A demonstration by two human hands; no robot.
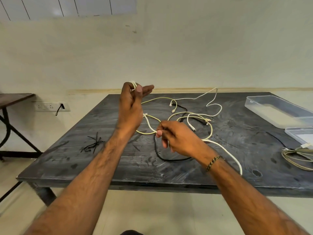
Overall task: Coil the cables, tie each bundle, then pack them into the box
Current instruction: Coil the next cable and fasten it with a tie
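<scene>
Two hands on one limp, light white cable (149,123): left hand (131,107) pinching loops up top, right hand (176,135) pinching the strand below. Soft, springy stuff, likely best gripped close beside the loops.

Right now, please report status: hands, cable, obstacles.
Left hand up, pinching white cable; right hand pinching it lower. Other cables tangled beneath. Box open, far right.

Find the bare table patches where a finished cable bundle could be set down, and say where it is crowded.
Bare: the table front-left corner, below the black ties, and the stretch between the loose cables and the clear box. Crowded: the centre, and the right edge around the coiled cable.
</scene>
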